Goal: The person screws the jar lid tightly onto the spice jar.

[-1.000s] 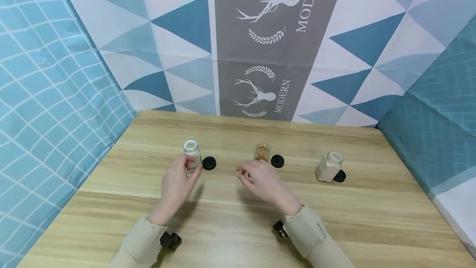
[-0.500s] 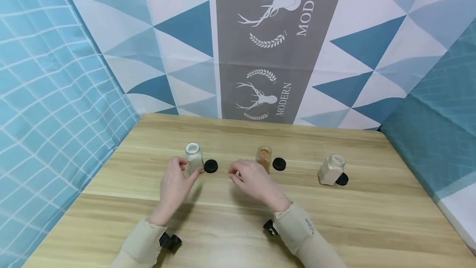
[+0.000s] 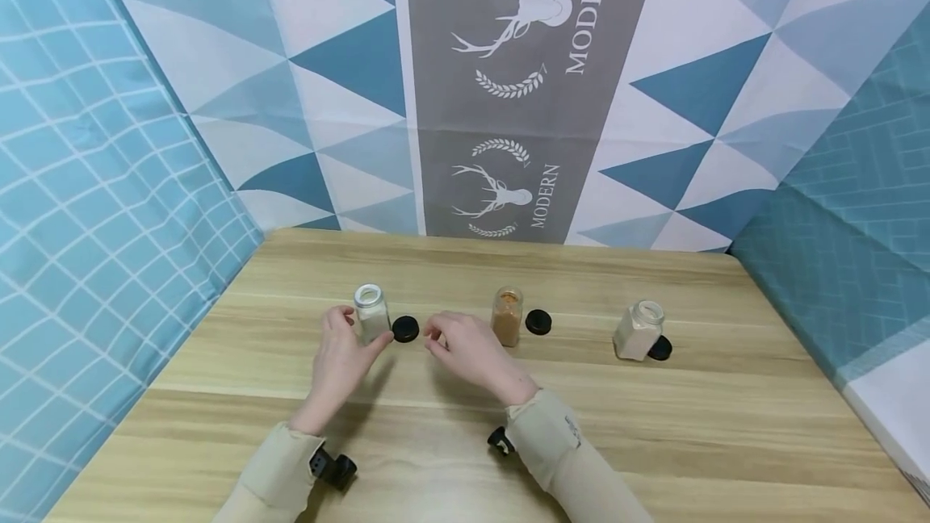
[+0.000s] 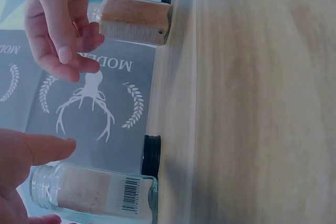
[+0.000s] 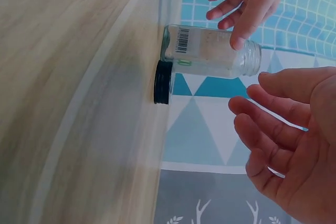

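An uncapped glass spice jar (image 3: pixel 373 313) of pale powder stands upright at the table's left, a barcode label on its side. My left hand (image 3: pixel 341 357) is cupped loosely about it, thumb on one side and fingers on the other, with gaps showing between fingers and glass. Right beside that jar lies a round black lid (image 3: pixel 405 328), flat on the wood. My right hand (image 3: pixel 465 349) hovers just to the right of this lid, its fingers loosely bent and nothing between them; the right wrist view shows the hand (image 5: pixel 289 135) facing the jar's open mouth.
Behind my right hand stands an open jar of orange-brown powder (image 3: pixel 507 320), a black lid (image 3: pixel 538 322) next to it. Farther right is another open jar of pale powder (image 3: pixel 638 332) with its lid (image 3: pixel 659 347). A patterned cloth (image 3: pixel 494 103) backs the wooden table (image 3: pixel 690 426).
My right hand has moved left, from in front of the orange-brown jar toward the left lid. My left hand stays by its jar, and the jars stand where they were.
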`<state>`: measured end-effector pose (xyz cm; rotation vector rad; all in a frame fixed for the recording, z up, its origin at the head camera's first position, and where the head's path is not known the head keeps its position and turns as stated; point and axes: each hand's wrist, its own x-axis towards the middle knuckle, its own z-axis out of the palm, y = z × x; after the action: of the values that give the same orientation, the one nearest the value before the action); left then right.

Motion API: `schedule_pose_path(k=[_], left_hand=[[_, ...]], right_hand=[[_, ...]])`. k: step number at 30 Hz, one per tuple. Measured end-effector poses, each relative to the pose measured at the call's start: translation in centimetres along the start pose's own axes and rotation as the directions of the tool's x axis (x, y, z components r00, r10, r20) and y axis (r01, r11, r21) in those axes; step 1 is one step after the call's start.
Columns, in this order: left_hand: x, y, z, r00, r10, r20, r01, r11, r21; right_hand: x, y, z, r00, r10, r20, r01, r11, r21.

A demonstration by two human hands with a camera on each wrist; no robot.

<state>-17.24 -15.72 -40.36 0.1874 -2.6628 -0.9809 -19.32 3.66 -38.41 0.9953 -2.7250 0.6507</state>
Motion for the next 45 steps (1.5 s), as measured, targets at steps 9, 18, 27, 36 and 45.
schedule_pose_path(k=[9, 18, 27, 36, 45], left_hand=[[0.6, -0.6, -0.2, 0.993, -0.012, 0.118, 0.017, 0.999, -0.034], [1.4, -2.0, 0.1, 0.977, 0.063, 0.202, -0.033, 0.989, -0.147], [2.0, -3.0, 0.3, 0.967, 0.058, 0.247, 0.0, 0.974, -0.227], [2.3, -3.8, 0.4, 0.959, 0.039, 0.279, 0.035, 0.966, -0.255], [2.5, -4.2, 0.6, 0.957, 0.042, 0.287, 0.04, 0.962, -0.272]], right_hand=[[1.4, 0.1, 0.9, 0.994, 0.086, 0.071, -0.086, 0.996, -0.008], [3.1, 0.2, 1.9, 0.983, 0.106, 0.149, -0.103, 0.994, -0.03], [4.4, 0.2, 2.9, 0.972, 0.148, 0.183, -0.139, 0.988, -0.061], [5.1, -0.1, 3.5, 0.949, 0.124, 0.291, -0.098, 0.99, -0.101], [5.8, -0.2, 4.2, 0.94, 0.099, 0.326, -0.074, 0.993, -0.089]])
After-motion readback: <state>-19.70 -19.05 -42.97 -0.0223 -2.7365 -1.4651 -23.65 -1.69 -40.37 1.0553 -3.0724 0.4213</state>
